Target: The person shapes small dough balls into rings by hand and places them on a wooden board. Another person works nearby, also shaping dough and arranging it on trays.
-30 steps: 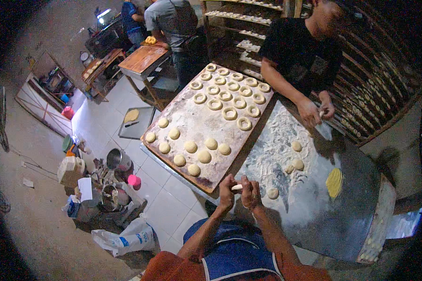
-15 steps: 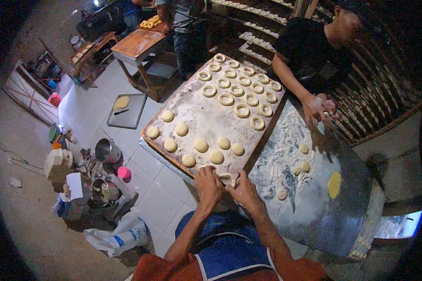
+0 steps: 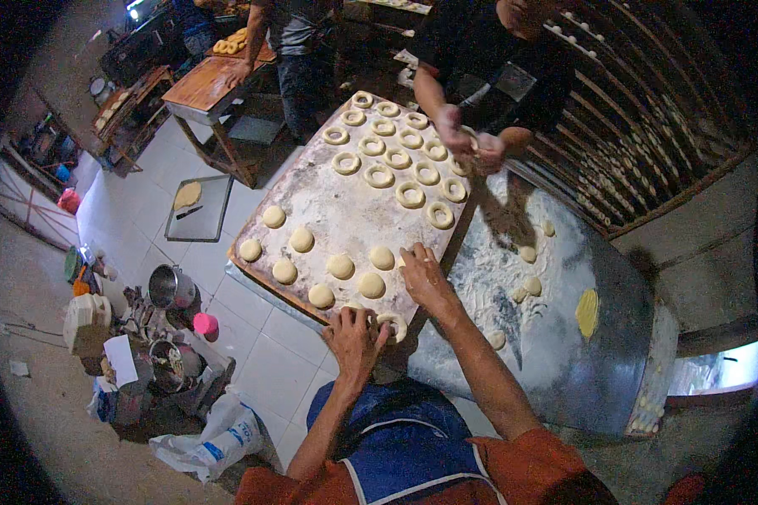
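Note:
My left hand [image 3: 354, 343] is at the near edge of a floured wooden board [image 3: 290, 202], its thumb hooked on a pale dough ring [image 3: 393, 326]. Just behind those fingers, another piece of dough is mostly covered. My right hand [image 3: 428, 279] reaches farther over the board, fingers closed around a dough ball that they largely hide. Round dough balls [image 3: 339, 267] lie to the left and ahead of my hands. Shaped dough rings [image 3: 379, 176] fill the board's far right part.
Right of the board is a floured metal table [image 3: 556, 353] with small dough pieces [image 3: 527, 254] and a flat yellow piece [image 3: 588, 313]. Across it, a co-worker's hands [image 3: 477, 150] handle dough. Pots [image 3: 171, 286], a white sack [image 3: 219, 438] and a tray [image 3: 199, 209] are at the left.
My right hand has left the dough ring and moved forward to a dough ball. The ring stays at my left hand. The co-worker has raised both hands nearer the board. The view has shifted slightly.

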### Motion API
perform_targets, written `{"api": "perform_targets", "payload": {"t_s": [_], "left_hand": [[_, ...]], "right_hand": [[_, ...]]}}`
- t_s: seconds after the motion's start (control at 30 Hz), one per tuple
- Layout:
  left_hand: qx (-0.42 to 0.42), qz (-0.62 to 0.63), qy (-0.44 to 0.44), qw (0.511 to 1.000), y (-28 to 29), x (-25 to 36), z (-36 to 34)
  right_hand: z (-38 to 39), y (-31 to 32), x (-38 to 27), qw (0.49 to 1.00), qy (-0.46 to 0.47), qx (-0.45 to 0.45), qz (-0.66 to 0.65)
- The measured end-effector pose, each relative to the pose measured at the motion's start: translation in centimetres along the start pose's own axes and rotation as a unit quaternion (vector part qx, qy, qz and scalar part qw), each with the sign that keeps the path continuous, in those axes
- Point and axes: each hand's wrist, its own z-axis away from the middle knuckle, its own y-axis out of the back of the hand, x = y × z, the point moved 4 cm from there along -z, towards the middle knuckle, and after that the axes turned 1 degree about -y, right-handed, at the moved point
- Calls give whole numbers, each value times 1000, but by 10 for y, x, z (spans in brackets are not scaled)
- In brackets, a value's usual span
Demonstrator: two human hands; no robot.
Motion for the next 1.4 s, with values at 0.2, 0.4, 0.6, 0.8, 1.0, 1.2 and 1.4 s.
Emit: {"api": "perform_targets", "payload": {"t_s": [0.2,0.4,0.6,0.8,1.0,1.2,1.4], "left_hand": [[96,26,32,994,-6,0,-3],[41,-33,-51,997,26,-8,-19],[-141,274,-35,951,-1,27,-7],[-69,350,-75,931,-103,156,-4],[-271,525,34,806,-124,202,10],[-217,566,44,794,-138,206,32],[-328,704,46,628,-104,226,47]], "right_hand": [[5,8,23,972,-119,-70,-192],[101,49,60,949,-238,-46,-204],[151,77,119,959,-272,-50,-66],[184,58,160,917,-280,27,-284],[232,42,174,839,-241,159,-461],[237,69,137,769,-237,104,-585],[240,108,119,493,-168,-10,-853]]}}
